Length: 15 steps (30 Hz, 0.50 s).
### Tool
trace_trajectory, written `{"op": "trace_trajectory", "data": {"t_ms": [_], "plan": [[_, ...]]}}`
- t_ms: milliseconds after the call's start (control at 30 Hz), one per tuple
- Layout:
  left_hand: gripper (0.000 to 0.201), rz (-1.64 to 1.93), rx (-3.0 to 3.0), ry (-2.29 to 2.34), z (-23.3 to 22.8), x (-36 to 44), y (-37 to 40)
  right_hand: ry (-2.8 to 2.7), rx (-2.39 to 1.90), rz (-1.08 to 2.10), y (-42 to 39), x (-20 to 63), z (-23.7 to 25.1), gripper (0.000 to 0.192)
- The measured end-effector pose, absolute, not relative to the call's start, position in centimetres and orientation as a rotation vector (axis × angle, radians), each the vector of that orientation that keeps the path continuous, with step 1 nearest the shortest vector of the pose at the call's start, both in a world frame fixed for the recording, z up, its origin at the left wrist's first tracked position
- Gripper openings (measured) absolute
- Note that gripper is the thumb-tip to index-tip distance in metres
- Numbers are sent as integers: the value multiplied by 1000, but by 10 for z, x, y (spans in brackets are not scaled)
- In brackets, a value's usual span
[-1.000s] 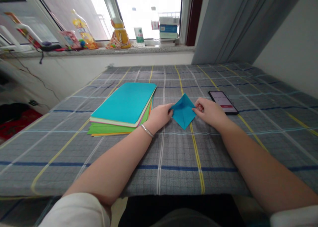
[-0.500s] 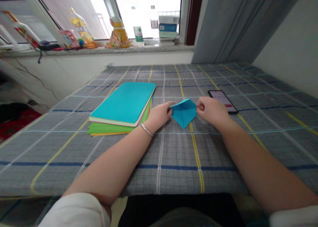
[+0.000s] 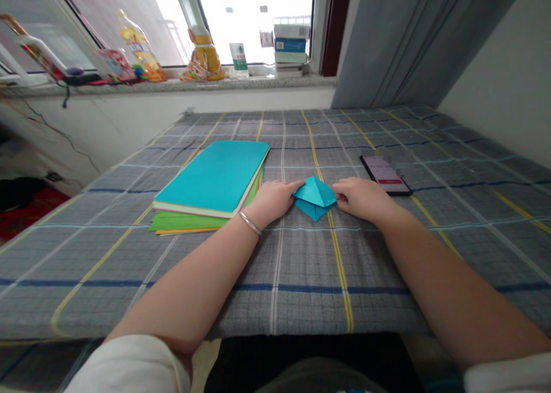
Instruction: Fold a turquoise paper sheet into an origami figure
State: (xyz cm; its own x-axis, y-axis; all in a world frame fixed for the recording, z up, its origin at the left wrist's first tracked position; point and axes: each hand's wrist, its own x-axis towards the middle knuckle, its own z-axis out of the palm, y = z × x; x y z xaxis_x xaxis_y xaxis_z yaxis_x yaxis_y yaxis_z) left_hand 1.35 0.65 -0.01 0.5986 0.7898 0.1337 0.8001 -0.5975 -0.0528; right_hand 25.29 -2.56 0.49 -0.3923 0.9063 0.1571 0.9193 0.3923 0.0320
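The blue paper has folded lower on the plaid tablecloth below the windowsill.

The folded paper is teal-blue. The paper stack to its left shows teal on top, then pink, cream, green and orange edges. The table wears grey plaid with yellow, white and blue lines. The phone is black-framed.
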Motion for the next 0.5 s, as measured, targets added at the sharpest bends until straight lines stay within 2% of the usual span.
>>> {"op": "trace_trajectory", "data": {"t_ms": [233,500], "plan": [[49,13,-2634,-1301,5,18,-2,-2607,-1522,-139,-27,250,7,16],[48,62,-2569,-1368,-2,27,-9,-2563,-1616,-20,-28,246,6,23]]}}
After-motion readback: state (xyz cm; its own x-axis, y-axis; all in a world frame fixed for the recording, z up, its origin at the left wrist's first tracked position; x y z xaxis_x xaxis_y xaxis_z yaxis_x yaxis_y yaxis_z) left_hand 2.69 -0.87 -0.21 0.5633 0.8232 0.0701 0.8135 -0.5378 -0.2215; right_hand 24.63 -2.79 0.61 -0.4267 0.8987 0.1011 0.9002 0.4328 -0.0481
